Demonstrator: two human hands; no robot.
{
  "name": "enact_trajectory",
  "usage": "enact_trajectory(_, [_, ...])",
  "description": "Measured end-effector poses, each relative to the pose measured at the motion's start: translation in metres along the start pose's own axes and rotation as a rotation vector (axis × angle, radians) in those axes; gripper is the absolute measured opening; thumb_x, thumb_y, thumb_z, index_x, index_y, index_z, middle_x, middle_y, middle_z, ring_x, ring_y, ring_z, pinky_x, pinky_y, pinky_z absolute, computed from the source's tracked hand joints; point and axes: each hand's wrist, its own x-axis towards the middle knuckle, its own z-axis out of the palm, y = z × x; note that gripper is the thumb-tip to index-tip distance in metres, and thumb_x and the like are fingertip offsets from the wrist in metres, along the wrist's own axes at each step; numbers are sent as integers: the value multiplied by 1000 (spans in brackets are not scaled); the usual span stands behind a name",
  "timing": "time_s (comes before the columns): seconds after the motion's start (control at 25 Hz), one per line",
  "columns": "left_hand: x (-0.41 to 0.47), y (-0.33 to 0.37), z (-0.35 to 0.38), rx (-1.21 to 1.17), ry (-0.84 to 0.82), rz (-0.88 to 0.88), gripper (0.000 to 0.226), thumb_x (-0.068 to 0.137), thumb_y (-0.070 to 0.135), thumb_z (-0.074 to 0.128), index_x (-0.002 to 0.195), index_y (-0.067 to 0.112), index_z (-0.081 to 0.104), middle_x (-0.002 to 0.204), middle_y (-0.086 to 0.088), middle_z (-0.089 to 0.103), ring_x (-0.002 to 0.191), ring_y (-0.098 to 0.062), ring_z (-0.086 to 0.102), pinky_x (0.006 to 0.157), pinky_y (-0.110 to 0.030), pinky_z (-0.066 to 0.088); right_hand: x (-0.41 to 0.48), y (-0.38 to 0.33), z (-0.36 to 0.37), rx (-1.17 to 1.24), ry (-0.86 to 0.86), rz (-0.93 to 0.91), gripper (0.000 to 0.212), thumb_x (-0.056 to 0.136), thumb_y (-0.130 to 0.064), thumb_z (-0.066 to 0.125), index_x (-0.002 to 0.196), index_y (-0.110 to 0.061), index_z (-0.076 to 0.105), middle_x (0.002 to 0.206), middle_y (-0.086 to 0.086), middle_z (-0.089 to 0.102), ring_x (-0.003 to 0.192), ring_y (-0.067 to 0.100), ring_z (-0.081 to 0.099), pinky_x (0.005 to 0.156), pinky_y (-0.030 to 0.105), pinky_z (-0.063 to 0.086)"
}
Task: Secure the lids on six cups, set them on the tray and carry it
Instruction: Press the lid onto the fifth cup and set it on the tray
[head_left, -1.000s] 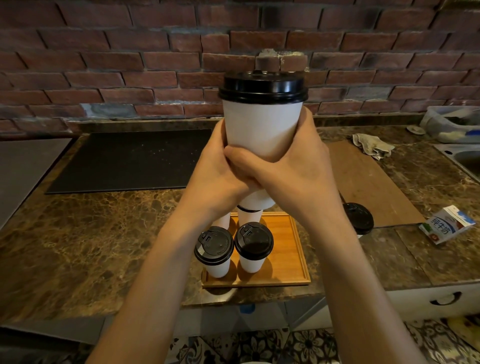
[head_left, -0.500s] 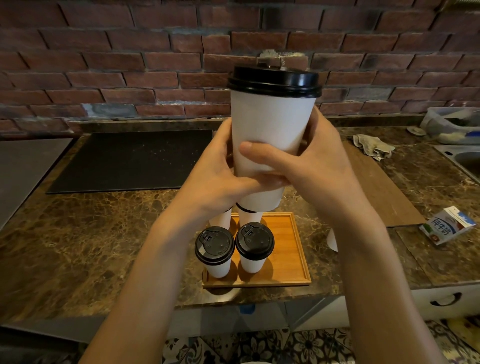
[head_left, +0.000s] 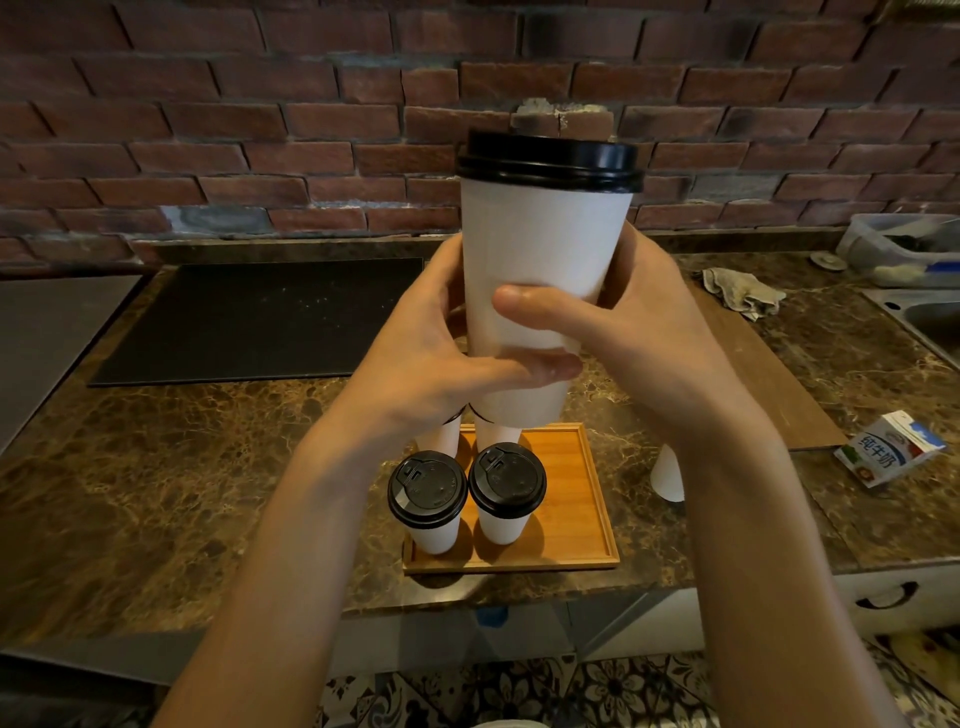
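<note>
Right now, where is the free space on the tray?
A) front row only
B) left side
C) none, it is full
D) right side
D: the lidded cups stand along the left of the tray, and its right side is bare wood.

tray (head_left: 582, 499) right half lies bare; lidded cups (head_left: 465, 493) crowd its left side.

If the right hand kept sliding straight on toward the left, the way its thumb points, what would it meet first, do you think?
The right hand already wraps the white cup; going on leftward, its thumb would probably meet the left hand first, whose thumb crosses just below, though depth is unclear.
</note>
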Motion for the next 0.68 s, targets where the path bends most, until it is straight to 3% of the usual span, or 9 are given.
enact_trajectory(0.16, [0, -3, 2, -5, 37, -3, 90, 54, 30, 85, 132, 29, 41, 125, 8, 58, 117, -12, 57, 87, -30, 54, 0, -2, 3, -90, 35, 13, 70, 71, -36, 84, 131, -26, 48, 114, -11, 61, 101, 2, 62, 80, 22, 57])
enact_trajectory(0.4, [1, -7, 7, -15, 129, 13, 90, 61, 8, 85, 134, 27, 37, 125, 11, 55, 115, -2, 55, 81, -14, 51, -1, -4, 15, -200, 146, 10, 76, 69, -43, 82, 133, -25, 46, 114, -14, 58, 103, 0, 58, 81, 23, 56])
enact_trajectory(0.56, [0, -11, 6, 12, 144, 5, 89, 62, 7, 84, 133, 30, 36, 126, 11, 54, 117, -6, 55, 86, -17, 52, -4, -2, 18, -271, 167, 3, 79, 67, -48, 80, 134, -24, 47, 119, -12, 58, 107, 3, 56, 87, 33, 55])
enact_trajectory(0.68, [-1, -12, 4, 27, 119, 24, 89, 64, 6, 84, 135, 27, 35, 127, 10, 54, 119, -6, 54, 88, -19, 52, -4, -2, 16, -259, 175, -21, 79, 66, -46, 83, 133, -25, 47, 117, -15, 58, 107, -2, 55, 85, 23, 54])
